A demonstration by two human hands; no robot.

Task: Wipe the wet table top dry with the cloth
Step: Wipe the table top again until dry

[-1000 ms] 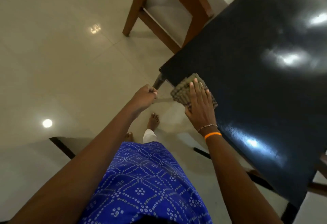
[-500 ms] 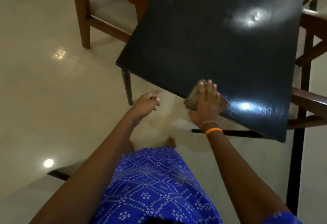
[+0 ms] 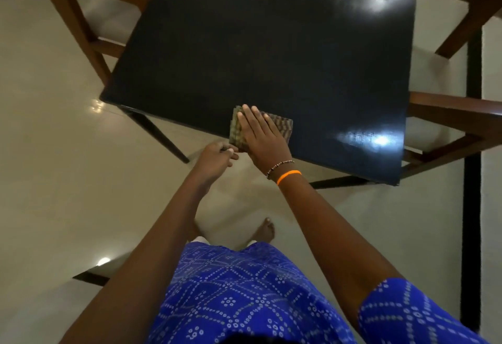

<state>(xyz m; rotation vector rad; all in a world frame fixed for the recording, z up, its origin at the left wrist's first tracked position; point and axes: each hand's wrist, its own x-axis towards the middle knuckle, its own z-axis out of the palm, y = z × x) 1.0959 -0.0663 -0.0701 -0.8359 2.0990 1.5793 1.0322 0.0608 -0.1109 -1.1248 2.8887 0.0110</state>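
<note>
A glossy black table top point(image 3: 285, 44) fills the upper middle of the head view. A folded brown checked cloth point(image 3: 282, 127) lies at the table's near edge. My right hand point(image 3: 260, 137) lies flat on the cloth with straight fingers, pressing it down; it hides most of the cloth. My left hand point(image 3: 217, 157) hovers just below the table edge beside the cloth, fingers curled in with nothing visibly held. Bright light reflections show on the table's right side.
Wooden chairs stand at the table's far left point(image 3: 81, 17) and right point(image 3: 456, 115). A black table leg point(image 3: 154, 131) runs down under the near left corner. The pale tiled floor point(image 3: 54, 167) and my bare foot point(image 3: 264, 231) lie below.
The view has swung so the table now sits straight ahead. My right hand has slid the cloth along the near edge, and my left hand has come closer to the cloth.
</note>
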